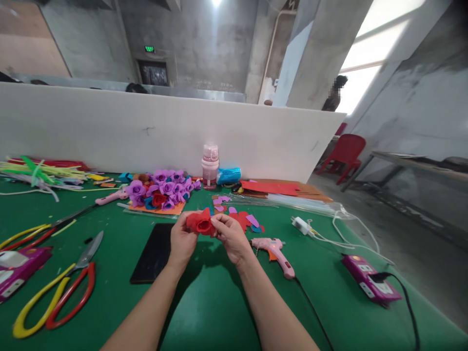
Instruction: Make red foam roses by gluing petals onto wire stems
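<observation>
Above the green desk [215, 302], the left hand [184, 239] and right hand [231, 236] are holding a red flower [203, 223] between them, each grip closing on one side of it with the fingertips pinched in. Just beyond the left wrist a dark tablet [151, 253] is lying flat, while a pink glue gun [275, 251] is resting beside the right hand. Farther back, purple flowers [168, 187] are sitting in a cluster, and a pink bottle [210, 166] is standing upright near the white partition [164, 129].
</observation>
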### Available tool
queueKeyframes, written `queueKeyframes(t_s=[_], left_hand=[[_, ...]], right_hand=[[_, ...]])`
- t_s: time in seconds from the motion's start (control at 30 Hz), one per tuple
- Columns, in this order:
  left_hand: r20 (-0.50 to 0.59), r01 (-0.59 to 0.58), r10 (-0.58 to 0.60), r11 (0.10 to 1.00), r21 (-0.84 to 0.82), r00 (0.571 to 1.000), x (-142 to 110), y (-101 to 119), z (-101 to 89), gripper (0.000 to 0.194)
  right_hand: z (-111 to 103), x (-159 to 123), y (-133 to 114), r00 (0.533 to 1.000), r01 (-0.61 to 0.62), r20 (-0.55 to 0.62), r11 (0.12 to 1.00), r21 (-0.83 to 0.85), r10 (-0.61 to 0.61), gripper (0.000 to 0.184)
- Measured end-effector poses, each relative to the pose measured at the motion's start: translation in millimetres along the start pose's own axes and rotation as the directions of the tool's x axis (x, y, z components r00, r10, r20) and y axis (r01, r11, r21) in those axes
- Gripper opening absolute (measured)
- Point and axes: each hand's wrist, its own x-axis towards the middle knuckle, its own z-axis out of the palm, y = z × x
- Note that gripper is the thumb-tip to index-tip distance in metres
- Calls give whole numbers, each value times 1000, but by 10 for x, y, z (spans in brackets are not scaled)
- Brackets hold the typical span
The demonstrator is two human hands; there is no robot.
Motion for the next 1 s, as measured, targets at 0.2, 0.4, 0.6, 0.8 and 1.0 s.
queueKeyframes(t_s=[0.2, 0.4, 0.6, 0.8, 1.0], left_hand=[[1, 9, -9, 1000, -9, 1000, -9, 4, 12, 21], [-5, 20, -20, 999, 28, 1000, -9, 13, 11, 20], [-16, 21, -21, 999, 42, 1000, -7, 20, 14, 20], [13, 48, -49, 999, 25, 999, -17, 6, 31, 20], [10, 41, -42, 996, 79, 999, -26, 23, 31, 18]], right_hand=[[-23, 7, 6, 995, -97, 40, 989, 107, 93, 30], [-11, -1, 3, 999, -23, -22, 998, 53, 24, 26], [-11, 3, 0, 999, -7, -48, 1000, 20, 8, 26], [-11, 16, 14, 996, -94, 19, 984, 154, 92, 28], [6, 15, 19, 993, -110, -19, 974, 197, 115, 33]])
